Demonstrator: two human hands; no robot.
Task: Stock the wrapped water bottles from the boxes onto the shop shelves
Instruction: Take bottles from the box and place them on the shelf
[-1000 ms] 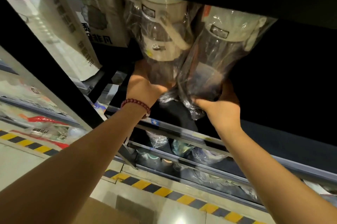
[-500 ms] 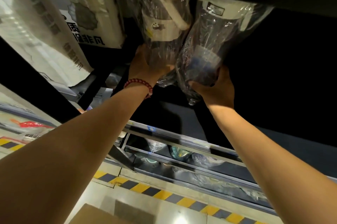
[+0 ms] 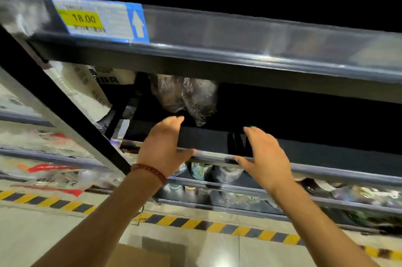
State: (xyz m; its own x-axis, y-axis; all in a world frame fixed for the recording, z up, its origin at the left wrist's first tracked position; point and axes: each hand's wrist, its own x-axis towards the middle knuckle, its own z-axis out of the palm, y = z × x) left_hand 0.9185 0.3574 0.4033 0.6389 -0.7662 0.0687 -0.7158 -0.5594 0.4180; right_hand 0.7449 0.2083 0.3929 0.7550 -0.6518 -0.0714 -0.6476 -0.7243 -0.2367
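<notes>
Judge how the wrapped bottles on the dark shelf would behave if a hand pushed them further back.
The wrapped bottles probably slide easily: their plastic wrap looks glossy and loose. The wrap would likely crumple under fingers, while the bottles inside stay stiff. They seem to lean, so a high push might tip them.
</notes>
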